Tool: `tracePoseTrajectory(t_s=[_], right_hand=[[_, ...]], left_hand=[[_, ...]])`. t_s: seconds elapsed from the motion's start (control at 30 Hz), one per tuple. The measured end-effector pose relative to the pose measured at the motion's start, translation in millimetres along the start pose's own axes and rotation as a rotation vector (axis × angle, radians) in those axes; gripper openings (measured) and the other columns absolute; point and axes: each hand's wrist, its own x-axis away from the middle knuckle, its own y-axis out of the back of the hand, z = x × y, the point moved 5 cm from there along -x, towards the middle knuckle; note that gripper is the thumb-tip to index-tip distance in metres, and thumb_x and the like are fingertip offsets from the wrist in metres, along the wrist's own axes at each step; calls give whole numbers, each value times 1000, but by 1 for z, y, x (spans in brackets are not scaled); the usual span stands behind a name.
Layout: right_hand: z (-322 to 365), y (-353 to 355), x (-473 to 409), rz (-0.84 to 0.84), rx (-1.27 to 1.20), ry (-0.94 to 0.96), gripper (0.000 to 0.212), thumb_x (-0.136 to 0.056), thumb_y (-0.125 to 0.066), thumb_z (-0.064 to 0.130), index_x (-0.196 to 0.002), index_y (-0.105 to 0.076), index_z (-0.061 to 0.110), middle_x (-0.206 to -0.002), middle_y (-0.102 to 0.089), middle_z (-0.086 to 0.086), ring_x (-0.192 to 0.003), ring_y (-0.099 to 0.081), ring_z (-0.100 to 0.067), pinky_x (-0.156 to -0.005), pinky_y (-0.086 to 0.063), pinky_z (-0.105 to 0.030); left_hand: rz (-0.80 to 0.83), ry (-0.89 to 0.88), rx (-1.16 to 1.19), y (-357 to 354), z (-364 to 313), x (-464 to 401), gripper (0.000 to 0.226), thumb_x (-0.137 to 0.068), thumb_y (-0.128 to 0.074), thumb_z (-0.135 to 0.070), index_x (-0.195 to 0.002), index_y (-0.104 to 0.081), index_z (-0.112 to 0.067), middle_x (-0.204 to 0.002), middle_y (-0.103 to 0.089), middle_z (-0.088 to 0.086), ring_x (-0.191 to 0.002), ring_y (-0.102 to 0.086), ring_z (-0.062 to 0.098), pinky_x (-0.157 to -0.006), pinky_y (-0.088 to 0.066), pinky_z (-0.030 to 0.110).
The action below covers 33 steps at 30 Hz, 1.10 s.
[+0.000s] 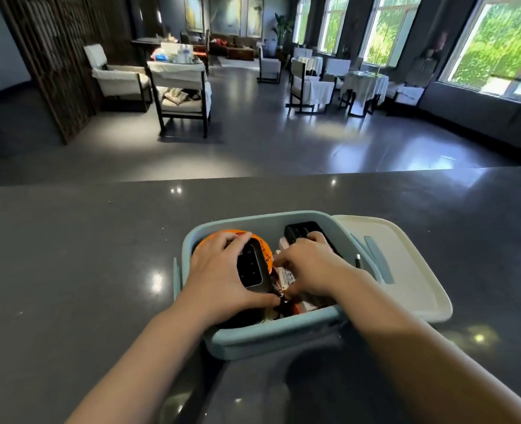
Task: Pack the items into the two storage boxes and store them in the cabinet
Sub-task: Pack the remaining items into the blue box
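A pale blue storage box [271, 335] is seen at the near edge of the dark counter [69, 255], already crowded with items. The left hand [219, 276] is curled around a dark grey remote-like device [251, 266], which is held over an orange round tin [237, 237] at the box's left side. The right hand [311, 270] is pressed down among small packets [286, 275] in the middle, its fingers bent, but whether anything is actually gripped cannot be told; a black case [302, 234] lies at the far right corner of the box. A cream lid [400, 270] is laid just beside the box's right wall, touching it. The box is judged nearly full, so the lid may fail to seat if the device is left riding high on the tin, and loose packets could be pinched under the rim. Since the box sits near the edge, a hard downward push could tip it off. The counter is glossy and speckled with light reflections. Beyond it, a large room with covered chairs [179, 87], tables [365, 81], a wooden screen [60, 56] and bright windows [498, 41] is visible.
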Motion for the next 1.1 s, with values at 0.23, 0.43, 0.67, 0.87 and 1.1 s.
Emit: tracePoseTrajectory(t_s=[0.23, 0.43, 0.67, 0.87, 1.1], right_hand=[[-28, 17, 23, -235, -644, -5, 31, -91, -55, 13, -114, -66, 30, -102, -71, 8, -94, -61, -6, -83, -47, -15], [-21, 2, 31, -72, -1235, -171, 38, -88, -66, 17, -124, -54, 14, -76, -61, -5, -59, -64, -15, -58, -57, -32], [-22, -21, 40, -18, -1419, -432, 36, -81, -64, 0, -111, -46, 9, -63, -67, -12, -49, -63, -20, -46, -54, -30], [-27, -25, 44, 38, -751, -402, 25, -75, -76, 34, -84, -64, 14, -71, -72, -3, -71, -68, -17, -76, -54, -34], [-19, -19, 50, -204, -805, -389, 16, -76, -75, 34, -87, -65, 29, -77, -69, 8, -75, -64, -7, -74, -52, -29]], left_hand=[[0, 8, -1, -14, -14, -4, 120, -38, -67, -79, -143, -26, -38, -144, -31, -14, -134, -24, 10, -114, -20, 33], [263, -164, 106, -17, -34, -9, 122, -50, -89, -41, -146, -13, -40, -147, -29, -19, -134, -27, 0, -113, -26, 27], [335, -176, 247, -13, -23, -3, 93, -63, -80, -7, -138, -36, -39, -127, -46, -27, -118, -41, -15, -97, -31, 2], [472, -167, 336, -14, -13, 6, 78, -69, -67, -3, -135, -44, -37, -135, -51, -14, -125, -45, 0, -107, -36, 25], [260, -184, 346, -10, -21, -6, 43, -90, -53, -3, -125, -58, -28, -124, -60, -12, -118, -52, 1, -106, -39, 34]])
